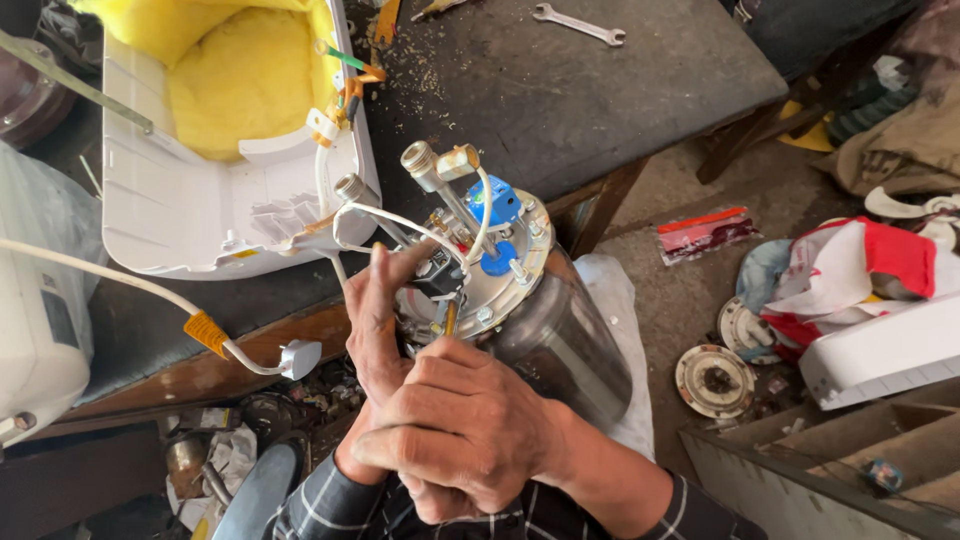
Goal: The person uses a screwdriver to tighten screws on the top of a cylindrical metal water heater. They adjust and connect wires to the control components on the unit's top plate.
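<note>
At the bench edge: a steel tank lies tilted, its round flange end turned up toward the camera, its body running down to the right past the edge of the dark worktop.
Left hand: the left hand rises with fingers stretched up against the flange, fingertips touching the white wires and the fittings there; it is loosely open, and whether it pinches anything I cannot tell.
Right hand: the right hand is curled into a clench just below the flange, its fingers closed around a thin tool or rod whose amber tip pokes up at the flange; the rest of it is hidden in the fist.
Flange fittings: two threaded metal pipe stubs stand out of the flange, with a blue part and several bolts beside them.
White casing: an open white shell sits on the worktop to the left of the tank, lined with yellow insulation.
Cable: a white cord with an orange collar runs from the left to a white plug hanging near the bench edge.
Wrench: a spanner lies at the far side of the worktop, well apart from both hands.
Floor: round metal discs and a heap of cloth lie to the right.
</note>
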